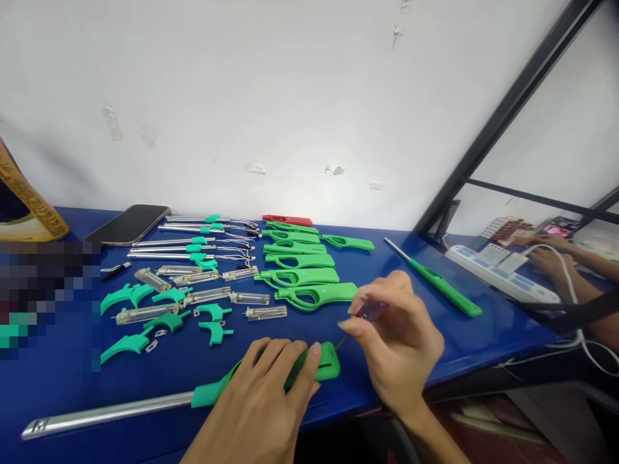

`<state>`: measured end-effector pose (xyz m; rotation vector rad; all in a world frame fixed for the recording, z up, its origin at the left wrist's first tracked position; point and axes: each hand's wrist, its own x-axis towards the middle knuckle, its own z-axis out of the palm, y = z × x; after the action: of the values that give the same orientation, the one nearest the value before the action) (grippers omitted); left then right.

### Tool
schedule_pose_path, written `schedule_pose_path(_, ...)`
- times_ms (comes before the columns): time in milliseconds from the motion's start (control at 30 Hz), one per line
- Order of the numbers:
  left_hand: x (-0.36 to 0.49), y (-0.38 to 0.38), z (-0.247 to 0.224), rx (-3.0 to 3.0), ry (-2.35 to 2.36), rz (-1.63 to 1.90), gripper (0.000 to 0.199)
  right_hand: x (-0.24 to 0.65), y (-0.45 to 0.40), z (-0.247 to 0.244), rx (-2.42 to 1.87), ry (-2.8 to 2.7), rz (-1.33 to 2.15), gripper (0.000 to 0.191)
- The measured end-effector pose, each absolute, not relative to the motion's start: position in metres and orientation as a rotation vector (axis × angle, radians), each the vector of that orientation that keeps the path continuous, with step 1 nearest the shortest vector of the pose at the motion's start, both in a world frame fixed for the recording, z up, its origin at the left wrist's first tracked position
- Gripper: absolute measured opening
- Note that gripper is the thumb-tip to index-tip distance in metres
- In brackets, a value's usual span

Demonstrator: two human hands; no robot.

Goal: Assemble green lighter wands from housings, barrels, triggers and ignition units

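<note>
My left hand (271, 386) is wrapped over the handle of a green gas lighter (329, 364), pressing it to the blue table at the front. The lighter's long silver tube (116, 412) points left. In a pinch, my right hand (396, 341) holds a small screwdriver (372, 310) with a dark purple, see-through handle, mostly hidden by the fingers. Its thin shaft slants down to the butt end of the lighter; whether the tip sits inside the end cannot be made out. Behind my hands, several green lighter shells (333, 293) lie in a column.
Teal triggers (169, 321), clear fuel tanks (207, 296) and silver tubes with wires (169, 249) lie at left. A phone (128, 224) rests near the wall. Another green lighter (442, 287) lies right, by a white power strip (503, 274). Past a black frame, another person's arm shows.
</note>
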<state>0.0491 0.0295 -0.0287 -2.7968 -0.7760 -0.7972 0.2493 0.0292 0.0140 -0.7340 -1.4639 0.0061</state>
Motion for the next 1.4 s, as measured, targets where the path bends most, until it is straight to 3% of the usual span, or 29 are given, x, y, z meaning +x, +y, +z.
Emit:
schedule_pose_path(67, 0.0491, 0.03, -0.0289, -2.798, -0.771, -0.789, 0.041, 0.2483, 0.0284, 0.0105, -0.708, -1.481, -0.009, 0.022)
schedule_pose_path(167, 0.0486, 0.0296, -0.0286, -2.788, -0.771, -0.781, 0.041, 0.2471, 0.0269, 0.0083, -0.719, -1.491, 0.065, 0.038)
schedule_pose_path(333, 0.0484, 0.0287, -0.0272, -2.775, -0.776, -0.774, 0.041, 0.2492, 0.0279, 0.0082, -0.692, -1.476, -0.023, 0.042)
schedule_pose_path(467, 0.0491, 0.0292, -0.0268, -2.774, -0.769, -0.775, 0.041, 0.2499, 0.0252, 0.0048, -0.697, -1.547, -0.058, 0.032)
schedule_pose_path(700, 0.0496, 0.0301, -0.0282, -2.758, -0.768, -0.808, 0.041, 0.2494, 0.0264, 0.0074, -0.684, -1.467, 0.016, 0.042)
schedule_pose_path(867, 0.0492, 0.0302, -0.0294, -2.77, -0.768, -0.794, 0.04, 0.2518, 0.0253, 0.005, -0.723, -1.55, -0.021, 0.032)
schedule_pose_path(1033, 0.0487, 0.0304, -0.0295, -2.758, -0.768, -0.799, 0.041, 0.2496, 0.028, 0.0073, -0.697, -1.526, 0.072, 0.045)
schedule_pose_path(1233, 0.0457, 0.0283, -0.028, -2.754, -0.749, -0.792, 0.041, 0.2529, 0.028, 0.0065, -0.726, -1.529, 0.035, 0.029)
schedule_pose_path(1400, 0.0468, 0.0295, -0.027, -2.756, -0.759, -0.794, 0.039, 0.2492, 0.0274, 0.0068, -0.713, -1.483, 0.174, 0.038)
